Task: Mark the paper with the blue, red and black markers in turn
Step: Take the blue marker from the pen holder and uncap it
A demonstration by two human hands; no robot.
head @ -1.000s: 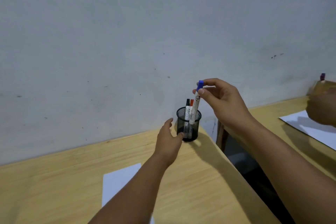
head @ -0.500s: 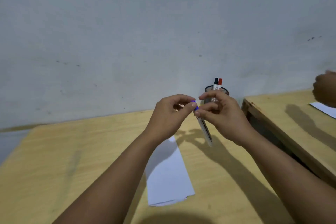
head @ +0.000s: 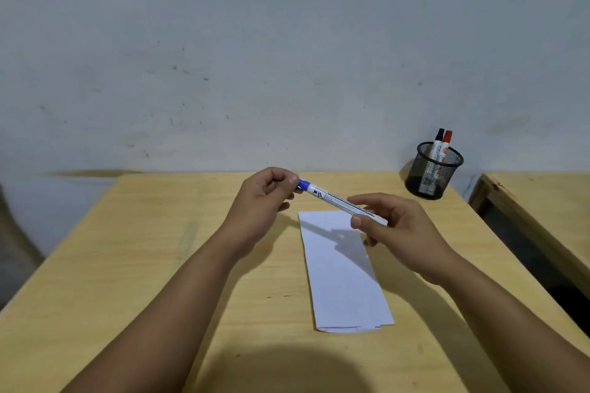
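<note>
Step in hand: uncapping the blue marker (head: 338,201). The left hand (head: 260,207) pinches its cap; the right hand (head: 399,226) grips the barrel above the paper (head: 343,277). Red and black markers stand in the cup (head: 432,174) at 2 o'clock. Next move: pull the cap off.

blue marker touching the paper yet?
Apart. The head view shows the blue marker held in the air between the left hand and right hand, casting a separate shadow on the paper below.
</note>
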